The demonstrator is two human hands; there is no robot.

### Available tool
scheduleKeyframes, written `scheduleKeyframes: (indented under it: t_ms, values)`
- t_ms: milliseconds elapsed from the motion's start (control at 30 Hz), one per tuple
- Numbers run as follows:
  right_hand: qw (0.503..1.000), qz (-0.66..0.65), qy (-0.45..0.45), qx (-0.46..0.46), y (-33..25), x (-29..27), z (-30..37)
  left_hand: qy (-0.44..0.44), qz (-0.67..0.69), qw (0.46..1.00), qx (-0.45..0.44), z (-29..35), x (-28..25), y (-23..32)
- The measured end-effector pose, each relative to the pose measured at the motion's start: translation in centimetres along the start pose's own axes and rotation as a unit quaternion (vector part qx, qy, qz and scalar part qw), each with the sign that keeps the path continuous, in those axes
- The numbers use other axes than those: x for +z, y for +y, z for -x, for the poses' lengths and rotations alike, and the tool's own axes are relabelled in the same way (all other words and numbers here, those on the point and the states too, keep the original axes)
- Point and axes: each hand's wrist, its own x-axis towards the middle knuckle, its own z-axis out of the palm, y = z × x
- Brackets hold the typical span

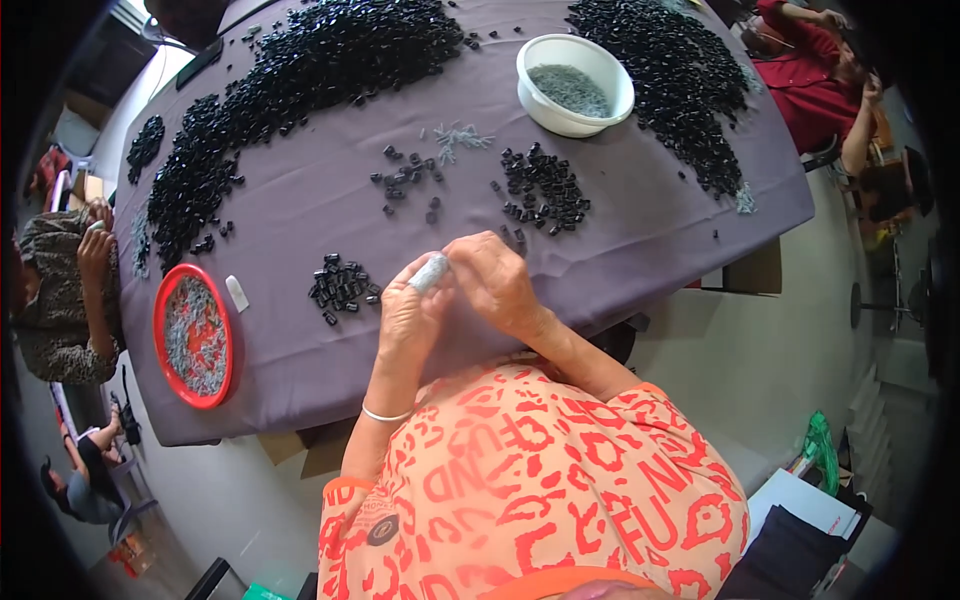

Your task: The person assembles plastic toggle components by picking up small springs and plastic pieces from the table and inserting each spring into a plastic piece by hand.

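Observation:
Both my hands meet above the near edge of the cloth-covered table. My left hand [408, 308] has its fingers curled up, and a pale grey-white cover or wrapping [428, 273] sits on one of its digits. Against that covered tip, my right hand [497, 282] is closed in a pinch. Whatever small piece the fingers hold is hidden. A small pile of short black plastic pieces [342, 287] lies just left of my left hand. Beyond my right hand is another pile of black pieces [543, 190]. Looser black pieces [408, 172] lie farther off, beside scattered thin translucent pieces [462, 140].
A white bowl [533, 104] and a red tray [228, 345] hold small translucent pieces. Near the tray lies a white cover [237, 293]. Large black heaps [340, 50] fill the far side of the purple-grey tablecloth [300, 205]. People sit left [60, 290] and right [810, 80].

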Motion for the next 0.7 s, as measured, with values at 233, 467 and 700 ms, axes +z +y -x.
scheduleKeyframes:
  t_ms: [233,467,700]
  values:
    - [0.999,0.013,0.007,-0.033,0.0,0.2,-0.2,0.049,-0.049,0.997,0.046,0.1,0.4,0.0]
    - [0.998,0.047,0.019,-0.044,-0.8,1.3,0.4,0.096,-0.049,0.991,0.080,-0.3,0.9,0.3]
    - [1.000,-0.008,0.001,-0.027,-1.2,1.6,0.7,0.153,-0.116,0.977,0.089,1.6,-0.5,1.4]
